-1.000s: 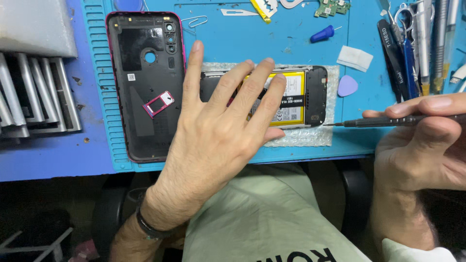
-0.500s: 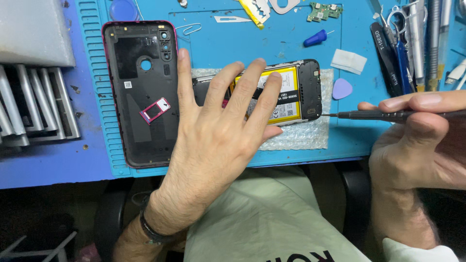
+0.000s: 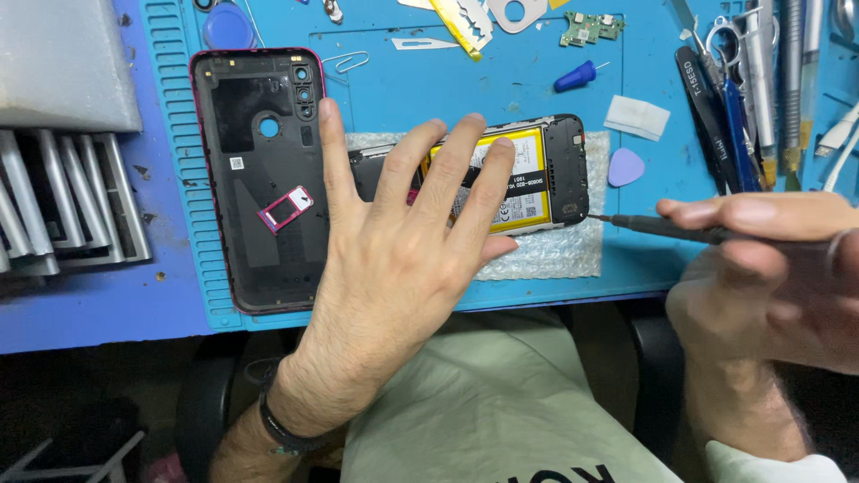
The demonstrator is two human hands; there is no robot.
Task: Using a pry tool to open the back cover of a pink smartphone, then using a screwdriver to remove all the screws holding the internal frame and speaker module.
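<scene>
Pressure from the left hand point(image 3: 394, 268) comes through flat, spread fingers on the opened phone point(image 3: 501, 174); nothing is clasped, so this grip is open. To the left of it lies the detached back cover point(image 3: 259, 179) with a pink SIM tray point(image 3: 284, 208) on it. The phone rests on bubble wrap point(image 3: 555, 255) on the blue mat point(image 3: 412, 80). Right of the phone, the right hand point(image 3: 769, 277) pinches a screwdriver point(image 3: 662, 228), tip touching the phone's right end. Judged best: keep the shaft level and the palm steady. The desk edge runs just below both grips; tools point(image 3: 752, 89) crowd the far right.
</scene>
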